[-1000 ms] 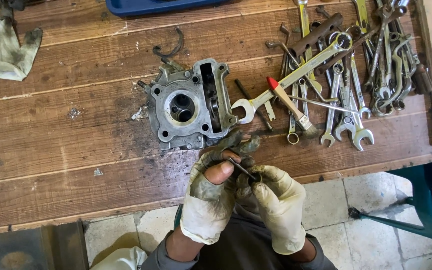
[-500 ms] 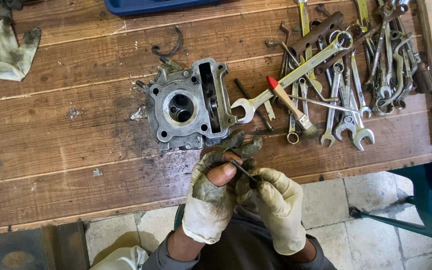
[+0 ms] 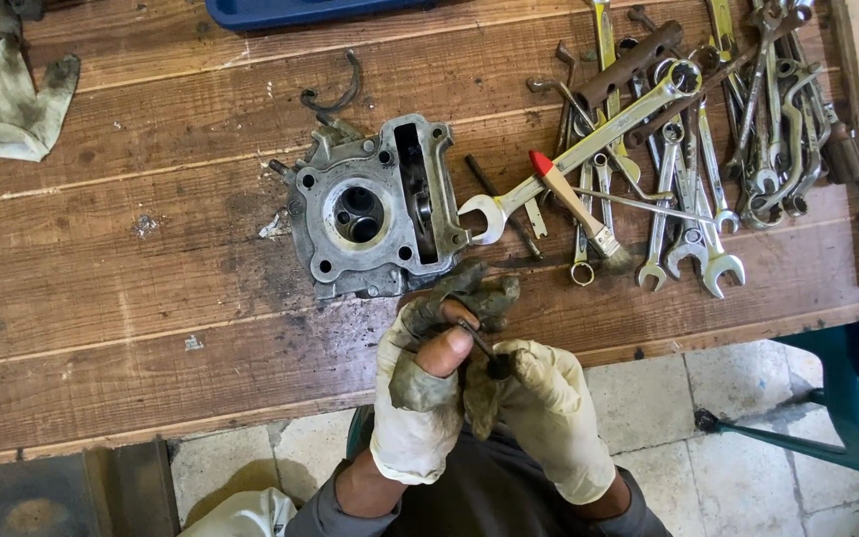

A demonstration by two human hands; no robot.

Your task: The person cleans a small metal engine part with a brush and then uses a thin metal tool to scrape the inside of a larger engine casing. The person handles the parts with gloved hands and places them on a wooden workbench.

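Both my hands wear dirty pale work gloves and meet at the near edge of a wooden bench (image 3: 131,298). My left hand (image 3: 420,398) and my right hand (image 3: 539,413) pinch a small dark rod-like metal part (image 3: 482,350) between their fingertips. The left glove's thumb tip is torn open. Just beyond the hands lies a grey metal engine cylinder head (image 3: 375,207), face up, with a round chamber and bolt holes.
A heap of spanners (image 3: 688,149) and a red-handled brush (image 3: 574,204) cover the bench's right side. A dirty glove (image 3: 7,94) lies far left, a curved metal clip (image 3: 335,94) behind the cylinder head, a blue tray (image 3: 310,10) at the far edge. A teal stool frame (image 3: 807,438) stands on the tiled floor.
Hardly anything differs. Both hands stay at the bench edge with the small part between them, with only slight finger shifts.
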